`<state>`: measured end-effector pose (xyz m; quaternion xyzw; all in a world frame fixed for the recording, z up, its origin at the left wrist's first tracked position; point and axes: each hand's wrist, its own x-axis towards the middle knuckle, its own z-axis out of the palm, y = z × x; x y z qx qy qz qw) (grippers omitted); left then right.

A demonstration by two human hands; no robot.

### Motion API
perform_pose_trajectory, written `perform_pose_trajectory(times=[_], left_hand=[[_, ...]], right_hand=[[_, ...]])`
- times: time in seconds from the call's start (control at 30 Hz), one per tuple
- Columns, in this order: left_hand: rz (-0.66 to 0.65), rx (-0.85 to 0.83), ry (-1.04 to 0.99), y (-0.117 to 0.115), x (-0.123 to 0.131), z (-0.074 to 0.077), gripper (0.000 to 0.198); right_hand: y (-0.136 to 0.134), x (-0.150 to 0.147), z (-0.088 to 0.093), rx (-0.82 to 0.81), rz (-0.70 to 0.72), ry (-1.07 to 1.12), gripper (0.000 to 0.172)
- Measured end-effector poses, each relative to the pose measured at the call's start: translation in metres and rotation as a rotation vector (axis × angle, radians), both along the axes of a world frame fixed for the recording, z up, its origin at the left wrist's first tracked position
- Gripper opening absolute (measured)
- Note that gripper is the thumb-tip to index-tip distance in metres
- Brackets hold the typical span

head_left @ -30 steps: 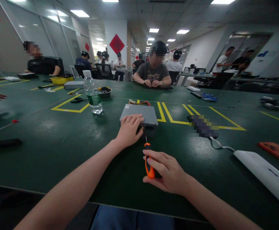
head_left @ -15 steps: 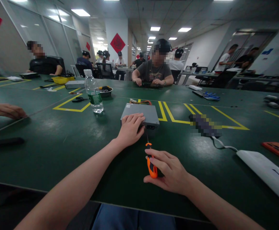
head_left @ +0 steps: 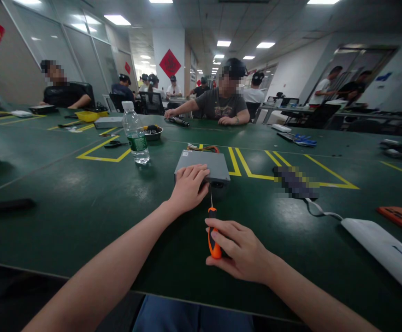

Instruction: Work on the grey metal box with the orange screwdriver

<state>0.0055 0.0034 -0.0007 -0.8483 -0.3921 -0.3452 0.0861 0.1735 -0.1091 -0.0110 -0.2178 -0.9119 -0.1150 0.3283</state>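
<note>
A grey metal computer power supply (head_left: 218,162) lies on the green table, its coloured cables at the far side and a socket in its near face. My left hand (head_left: 191,184) presses on its near left part, fingers on top and thumb at the front edge, closed on it. My right hand (head_left: 240,249) grips an orange and black screwdriver (head_left: 214,242) by the handle between fingers and thumb. The thin shaft points away from me to the front of the power supply, close to my left thumb. Where the tip sits is hidden.
A water bottle (head_left: 137,133) stands left of the power supply, with a metal bowl (head_left: 154,133) behind it. To the right lie a white power bank (head_left: 387,253) with a cable and an orange phone (head_left: 401,219). A person (head_left: 221,101) sits opposite.
The screwdriver's handle has swung slightly left in my right hand. My left hand stays on the power supply. The person opposite has stretched an arm sideways; the hand at far left has drawn back.
</note>
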Motion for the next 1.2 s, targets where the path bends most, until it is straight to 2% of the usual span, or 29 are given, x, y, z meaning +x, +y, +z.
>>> perform_pose_trajectory(times=[0.1, 0.2, 0.37, 0.47, 0.6, 0.7, 0.87, 1.0, 1.2], left_hand=[[0.006, -0.006, 0.002, -0.0004, 0.0002, 0.0, 0.03], [0.009, -0.003, 0.0, -0.0004, 0.0005, -0.0002, 0.031], [0.011, 0.0, -0.008, -0.0003, 0.0005, -0.0001, 0.03], [0.005, -0.005, -0.006, -0.0009, 0.0001, 0.0004, 0.03], [0.004, -0.009, -0.008, -0.0015, 0.0, 0.0009, 0.03], [0.006, -0.013, -0.013, -0.0014, 0.0003, 0.001, 0.031], [0.002, -0.023, 0.001, -0.0019, 0.0, 0.0021, 0.031], [0.003, -0.022, 0.006, -0.0021, -0.0005, 0.0025, 0.03], [0.011, -0.02, 0.004, -0.0019, -0.0001, 0.0019, 0.031]], right_hand=[[-0.0011, -0.0005, 0.0036, -0.059, -0.018, -0.055, 0.037], [-0.0027, -0.0003, 0.0062, -0.025, -0.023, -0.097, 0.034], [-0.0012, 0.0013, 0.0015, 0.056, 0.01, 0.014, 0.028], [-0.0001, 0.0017, -0.0009, 0.033, 0.005, 0.061, 0.03], [-0.0018, 0.0006, 0.003, -0.039, -0.013, 0.023, 0.035], [-0.0034, -0.0001, 0.0074, -0.008, -0.025, -0.045, 0.032], [-0.0012, 0.0016, 0.0043, 0.055, -0.015, 0.044, 0.029], [0.0013, 0.0017, 0.0003, 0.035, -0.018, 0.071, 0.033], [-0.0023, -0.0014, 0.008, 0.013, -0.026, -0.059, 0.03]])
